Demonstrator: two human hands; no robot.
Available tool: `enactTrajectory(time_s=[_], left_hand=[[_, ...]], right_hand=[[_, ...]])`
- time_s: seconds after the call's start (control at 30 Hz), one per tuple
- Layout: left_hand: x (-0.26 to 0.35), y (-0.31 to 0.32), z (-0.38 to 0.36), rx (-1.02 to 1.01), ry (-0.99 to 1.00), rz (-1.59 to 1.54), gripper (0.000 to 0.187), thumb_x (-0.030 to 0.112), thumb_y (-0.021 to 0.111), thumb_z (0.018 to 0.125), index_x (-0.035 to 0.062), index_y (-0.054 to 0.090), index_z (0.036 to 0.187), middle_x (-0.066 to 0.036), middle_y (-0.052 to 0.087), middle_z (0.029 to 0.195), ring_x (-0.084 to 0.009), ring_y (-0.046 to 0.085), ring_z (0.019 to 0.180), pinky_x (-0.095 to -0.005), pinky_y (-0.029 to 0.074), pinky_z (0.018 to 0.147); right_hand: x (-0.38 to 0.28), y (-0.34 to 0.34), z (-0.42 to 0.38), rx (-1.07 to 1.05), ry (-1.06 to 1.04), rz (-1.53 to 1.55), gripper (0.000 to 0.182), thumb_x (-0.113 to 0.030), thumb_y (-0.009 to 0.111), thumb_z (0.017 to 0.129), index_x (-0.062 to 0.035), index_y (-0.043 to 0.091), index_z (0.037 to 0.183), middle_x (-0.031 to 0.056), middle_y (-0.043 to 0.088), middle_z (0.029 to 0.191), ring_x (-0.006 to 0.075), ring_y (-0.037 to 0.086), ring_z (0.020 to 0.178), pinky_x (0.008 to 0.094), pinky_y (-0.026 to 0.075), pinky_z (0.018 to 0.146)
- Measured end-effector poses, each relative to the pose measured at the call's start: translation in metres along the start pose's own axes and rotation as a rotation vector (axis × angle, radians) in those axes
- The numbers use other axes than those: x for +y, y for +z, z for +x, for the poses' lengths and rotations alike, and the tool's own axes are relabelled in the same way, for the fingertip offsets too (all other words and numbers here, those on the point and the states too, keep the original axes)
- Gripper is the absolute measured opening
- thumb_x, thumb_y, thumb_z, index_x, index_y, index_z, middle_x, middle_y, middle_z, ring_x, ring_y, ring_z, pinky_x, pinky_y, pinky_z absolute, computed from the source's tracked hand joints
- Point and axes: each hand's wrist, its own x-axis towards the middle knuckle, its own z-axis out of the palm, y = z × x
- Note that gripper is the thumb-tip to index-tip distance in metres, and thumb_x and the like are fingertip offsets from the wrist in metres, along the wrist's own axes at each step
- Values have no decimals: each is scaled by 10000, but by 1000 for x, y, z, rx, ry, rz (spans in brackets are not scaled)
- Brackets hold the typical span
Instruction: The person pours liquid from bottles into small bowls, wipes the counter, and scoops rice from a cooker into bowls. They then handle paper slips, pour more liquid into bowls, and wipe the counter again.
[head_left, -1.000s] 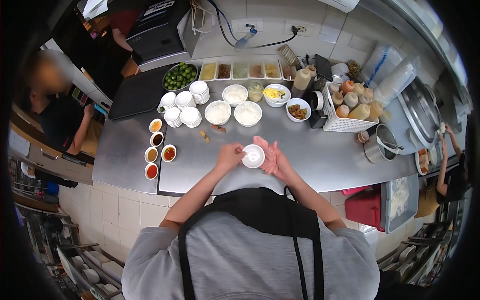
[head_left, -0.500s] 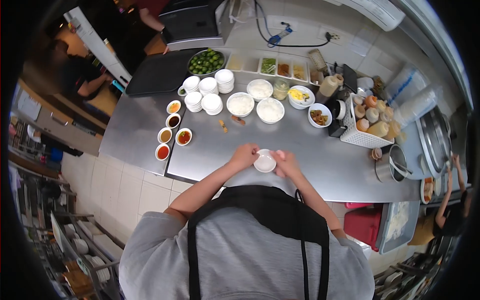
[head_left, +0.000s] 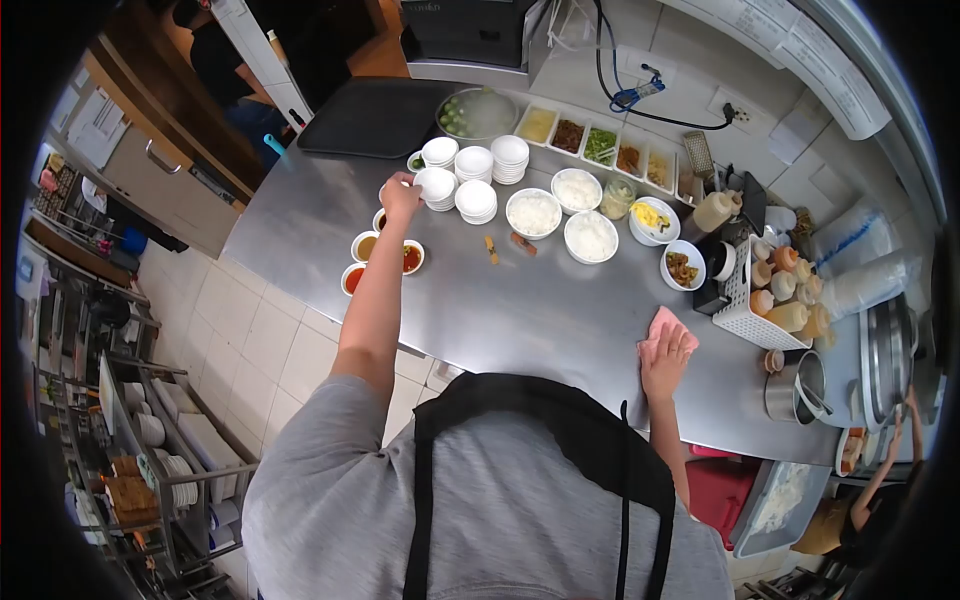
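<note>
My left hand (head_left: 400,198) reaches to the stacks of small white dishes, its fingers closed on the rim of the top white dish (head_left: 435,184) of the front left stack. Beneath that forearm are small dishes of sauce, partly hidden: a brown one (head_left: 367,246), an orange-red one (head_left: 353,280) and a dark red one with green bits (head_left: 411,258). Over at the right, my right hand (head_left: 664,365) presses a bunched pink cloth (head_left: 668,325) against the steel counter (head_left: 500,320), fingers over the cloth. Other stacked dishes (head_left: 476,200) stand close beside the left hand.
Three bowls of rice (head_left: 533,212) stand mid-counter, near two small brown pieces (head_left: 523,244). Behind are a bowl of limes (head_left: 477,112), a black tray (head_left: 370,118) and topping containers (head_left: 601,146). A white basket of bottles (head_left: 745,300) and a metal pot (head_left: 795,385) are rightward.
My left hand has gone from in front of me to the dish stacks, with the small dish no longer between both hands. My right hand has moved right with the pink cloth. The view has shifted.
</note>
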Motion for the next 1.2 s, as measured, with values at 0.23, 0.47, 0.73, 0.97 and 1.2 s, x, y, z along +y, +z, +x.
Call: enactTrajectory(time_s=[0.23,0.47,0.73,0.97,1.2], left_hand=[[-16,23,-5,125,290,271,276,236,706,703,16,647,858,-162,641,724,-290,637,702,-352,495,635],[-40,75,-36,-274,-322,-74,565,444,619,772,-5,561,1108,-175,595,1011,-274,616,773,-361,540,655],[-12,92,-32,-352,-501,-416,403,177,571,816,-23,480,1154,-162,548,1050,-305,588,861,-403,562,617],[-21,76,-33,-392,-499,-404,340,24,488,804,-58,462,1133,-172,538,1063,-283,591,851,-367,581,609],[-39,48,-38,-340,-488,-443,293,22,478,800,-101,474,1066,-168,530,971,-254,582,767,-348,587,586]], right_hand=[[-2,-2,0,26,38,52,643,-416,542,829,-111,344,1359,169,266,1423,385,209,1316,547,189,1038],[-2,2,-1,96,29,28,629,-407,549,826,-125,357,1354,151,289,1418,377,227,1312,535,199,1038],[-4,-2,0,78,25,15,609,-420,543,829,-126,385,1338,157,306,1406,379,248,1302,539,210,1031],[-3,1,0,126,10,14,597,-408,522,845,-122,370,1346,145,310,1406,362,260,1300,528,202,1036],[-6,-5,0,76,47,45,617,-436,548,822,-137,385,1337,158,319,1398,370,252,1302,536,217,1028]])
